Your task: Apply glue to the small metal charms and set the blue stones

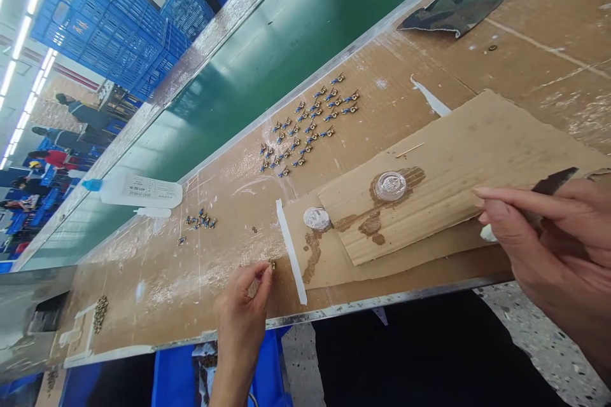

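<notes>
On the cardboard-covered bench (429, 76) lie two clear round lids (390, 186), one white squeeze bottle (143, 191), two cardboard sheets (477, 152) and roughly thirty blue-tipped small parts (310, 124).

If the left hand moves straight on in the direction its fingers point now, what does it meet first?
The left hand pinches a small metal part, fingers pointing up and right. Straight on, it would probably first meet the white strip, then the round clear lid; depth is unclear.

a tiny brass-coloured part (272, 264) is pinched at the fingertips of the left hand (244, 311), just above the bench (191, 267) near its front edge, close beside a white strip. the right hand (548, 248) grips a thin dark-handled tool (554, 182), laid slantwise over the cardboard sheet at the bench's right end; its tip is hidden.
</notes>
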`<state>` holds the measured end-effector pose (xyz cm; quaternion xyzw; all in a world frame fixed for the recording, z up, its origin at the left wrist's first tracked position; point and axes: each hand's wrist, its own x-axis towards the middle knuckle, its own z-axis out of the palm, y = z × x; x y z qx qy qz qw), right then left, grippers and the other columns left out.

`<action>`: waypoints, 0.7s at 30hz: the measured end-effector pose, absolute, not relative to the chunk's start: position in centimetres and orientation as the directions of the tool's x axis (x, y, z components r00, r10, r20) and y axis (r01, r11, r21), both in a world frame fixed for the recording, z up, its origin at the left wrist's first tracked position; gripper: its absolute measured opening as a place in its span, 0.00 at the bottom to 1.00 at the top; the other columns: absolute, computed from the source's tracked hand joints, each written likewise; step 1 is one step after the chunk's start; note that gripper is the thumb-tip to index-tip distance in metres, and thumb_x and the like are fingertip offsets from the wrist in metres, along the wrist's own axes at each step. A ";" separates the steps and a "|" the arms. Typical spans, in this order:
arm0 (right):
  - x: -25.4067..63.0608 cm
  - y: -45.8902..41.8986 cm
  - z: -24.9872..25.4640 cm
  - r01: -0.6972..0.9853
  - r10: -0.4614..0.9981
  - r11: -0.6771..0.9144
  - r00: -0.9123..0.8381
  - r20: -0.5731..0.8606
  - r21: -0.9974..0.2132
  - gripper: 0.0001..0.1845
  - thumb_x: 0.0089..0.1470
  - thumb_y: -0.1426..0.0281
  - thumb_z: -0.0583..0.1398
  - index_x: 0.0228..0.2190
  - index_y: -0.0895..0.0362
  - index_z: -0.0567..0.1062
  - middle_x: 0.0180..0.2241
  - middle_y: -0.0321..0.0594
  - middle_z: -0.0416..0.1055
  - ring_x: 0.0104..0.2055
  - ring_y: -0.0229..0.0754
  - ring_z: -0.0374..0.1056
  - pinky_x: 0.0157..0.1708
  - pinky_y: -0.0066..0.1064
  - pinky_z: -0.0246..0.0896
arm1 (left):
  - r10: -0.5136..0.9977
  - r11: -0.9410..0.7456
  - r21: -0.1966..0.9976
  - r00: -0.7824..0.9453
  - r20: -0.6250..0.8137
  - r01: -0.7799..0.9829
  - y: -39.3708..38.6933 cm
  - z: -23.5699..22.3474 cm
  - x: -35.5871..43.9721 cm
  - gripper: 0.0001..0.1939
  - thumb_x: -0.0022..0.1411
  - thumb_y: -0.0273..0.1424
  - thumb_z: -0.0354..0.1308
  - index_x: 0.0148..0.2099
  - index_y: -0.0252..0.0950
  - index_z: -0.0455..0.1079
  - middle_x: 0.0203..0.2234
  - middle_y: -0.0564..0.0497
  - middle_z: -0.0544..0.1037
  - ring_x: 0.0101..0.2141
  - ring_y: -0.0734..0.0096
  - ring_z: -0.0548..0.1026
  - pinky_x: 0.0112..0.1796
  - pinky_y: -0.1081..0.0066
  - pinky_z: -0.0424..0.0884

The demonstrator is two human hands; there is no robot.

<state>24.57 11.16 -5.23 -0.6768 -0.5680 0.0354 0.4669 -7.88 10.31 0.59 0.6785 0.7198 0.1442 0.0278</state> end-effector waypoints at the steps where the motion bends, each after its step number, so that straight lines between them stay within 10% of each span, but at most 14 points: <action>1: 24.6 11.2 -5.3 0.736 0.800 0.088 0.350 0.488 -0.671 0.11 0.53 0.67 0.62 0.40 0.52 0.77 0.25 0.34 0.66 0.24 0.30 0.60 0.25 0.28 0.54 | 0.986 0.030 0.234 -0.068 0.155 0.972 10.4 0.7 -7.8 0.13 0.58 0.41 0.54 0.30 0.41 0.75 0.25 0.52 0.81 0.26 0.66 0.78 0.31 0.69 0.72; 21: 24.8 11.4 -5.1 0.805 0.637 0.244 0.288 0.715 -0.542 0.15 0.46 0.79 0.65 0.38 0.55 0.76 0.21 0.29 0.66 0.18 0.25 0.54 0.18 0.22 0.50 | 0.981 -0.121 0.140 0.097 0.166 0.983 10.4 1.1 -8.3 0.11 0.61 0.38 0.53 0.32 0.42 0.74 0.26 0.51 0.81 0.27 0.64 0.78 0.42 0.62 0.73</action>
